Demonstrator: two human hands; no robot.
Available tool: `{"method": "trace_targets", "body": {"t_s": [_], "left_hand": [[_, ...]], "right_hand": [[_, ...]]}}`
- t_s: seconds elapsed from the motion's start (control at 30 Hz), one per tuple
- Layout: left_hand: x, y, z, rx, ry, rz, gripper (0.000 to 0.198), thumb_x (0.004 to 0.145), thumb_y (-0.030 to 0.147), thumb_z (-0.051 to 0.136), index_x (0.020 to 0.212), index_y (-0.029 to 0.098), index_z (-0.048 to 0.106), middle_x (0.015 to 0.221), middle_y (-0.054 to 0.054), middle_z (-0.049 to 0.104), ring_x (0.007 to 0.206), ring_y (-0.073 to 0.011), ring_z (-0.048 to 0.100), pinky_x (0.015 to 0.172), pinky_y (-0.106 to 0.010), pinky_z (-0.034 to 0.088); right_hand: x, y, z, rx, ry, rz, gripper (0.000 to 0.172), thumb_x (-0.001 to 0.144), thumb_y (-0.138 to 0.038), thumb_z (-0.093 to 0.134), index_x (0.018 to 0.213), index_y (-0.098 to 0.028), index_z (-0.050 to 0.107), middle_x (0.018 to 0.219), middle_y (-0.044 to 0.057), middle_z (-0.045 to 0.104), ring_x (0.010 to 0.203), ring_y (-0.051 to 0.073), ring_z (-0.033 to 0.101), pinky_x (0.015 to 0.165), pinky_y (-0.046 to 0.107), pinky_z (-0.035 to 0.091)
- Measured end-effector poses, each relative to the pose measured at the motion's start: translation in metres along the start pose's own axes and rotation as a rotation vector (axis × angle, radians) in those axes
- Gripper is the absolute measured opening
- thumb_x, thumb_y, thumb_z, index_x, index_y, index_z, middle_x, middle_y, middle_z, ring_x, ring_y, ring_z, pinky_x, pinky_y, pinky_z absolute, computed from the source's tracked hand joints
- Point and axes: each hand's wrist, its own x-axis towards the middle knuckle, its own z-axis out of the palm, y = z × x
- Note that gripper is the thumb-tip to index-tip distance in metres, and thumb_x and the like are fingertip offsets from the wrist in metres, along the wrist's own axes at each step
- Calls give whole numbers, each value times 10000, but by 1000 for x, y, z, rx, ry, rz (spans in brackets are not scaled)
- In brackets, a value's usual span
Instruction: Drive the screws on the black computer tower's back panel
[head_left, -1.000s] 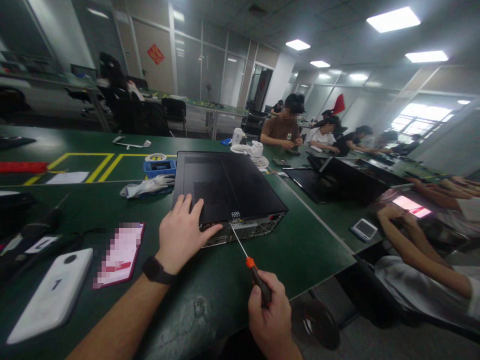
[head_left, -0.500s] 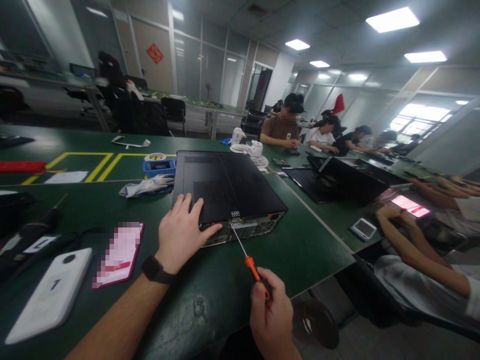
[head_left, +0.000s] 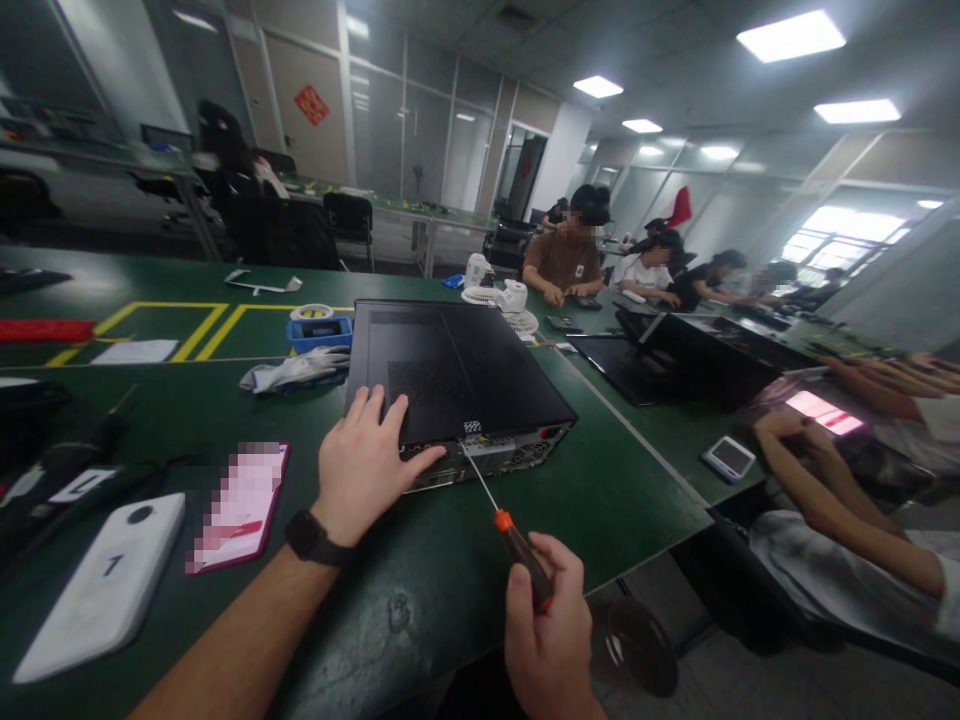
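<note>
A black computer case [head_left: 480, 370] lies flat on the green table, its rear panel with ports and a metal plate facing me. My left hand [head_left: 364, 455] rests on the near left corner of the case, fingers spread on the top cover and thumb along the rear edge. In my right hand [head_left: 549, 625] is a screwdriver [head_left: 517, 545] with an orange and dark handle, gripped between thumb and fingers. Its thin shaft slants up and away to the upper edge of the rear panel. Whatever the tip touches is too small to make out.
Work gloves [head_left: 300, 370] and a blue bin [head_left: 320, 332] sit left of the case. Nearer lie a phone [head_left: 244, 510], a white device marked 1 [head_left: 105, 590] and a black power tool [head_left: 67, 460]. White fans [head_left: 502, 300] stand behind; a co-worker's arms [head_left: 832, 480] are at right.
The screwdriver handle has turned in my right hand, showing its dark side now, and the fingers have shifted. My left hand stays in place on the case.
</note>
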Motion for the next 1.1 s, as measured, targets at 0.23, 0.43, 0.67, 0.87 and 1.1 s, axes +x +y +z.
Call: {"method": "trace_targets", "body": {"t_s": [0.23, 0.43, 0.67, 0.87, 1.1], "left_hand": [[1, 0, 0, 6, 1, 0, 795, 923, 716, 641, 1460, 130, 625, 1581, -256, 557, 1502, -437, 497, 1108, -526, 535], [0, 1, -2, -17, 3, -2, 786, 920, 691, 661, 1456, 117, 630, 1574, -265, 561, 1502, -445, 494, 1113, -532, 528], [1, 1, 0, -5, 5, 1, 797, 926, 709, 639, 1462, 119, 623, 1576, -265, 558, 1502, -445, 493, 1093, -538, 540], [0, 0, -1, -2, 8, 1, 792, 910, 708, 666, 1442, 123, 637, 1559, -263, 574, 1491, -443, 506, 1103, -532, 537], [2, 0, 1, 0, 20, 2, 789, 919, 711, 650, 1445, 123, 633, 1560, -256, 576, 1500, -436, 496, 1099, -529, 539]], "right_hand": [[6, -6, -3, -110, 33, -92, 316, 1136, -441, 416, 1083, -206, 622, 712, 19, 744, 490, 177, 707, 482, 252, 548], [2, -4, -2, -103, 28, -43, 335, 1099, -499, 492, 1148, -188, 606, 789, 52, 771, 547, 196, 736, 481, 265, 540], [-1, -3, -2, -38, -37, 35, 322, 1112, -480, 459, 1087, -205, 624, 689, 5, 726, 515, 186, 713, 511, 263, 545], [4, -5, -3, -73, -5, -27, 299, 1104, -469, 482, 1041, -220, 635, 714, 19, 747, 518, 192, 722, 486, 265, 538], [10, -7, -6, -120, 16, -60, 315, 1087, -481, 513, 1161, -184, 587, 770, 38, 764, 567, 196, 756, 497, 253, 564]]}}
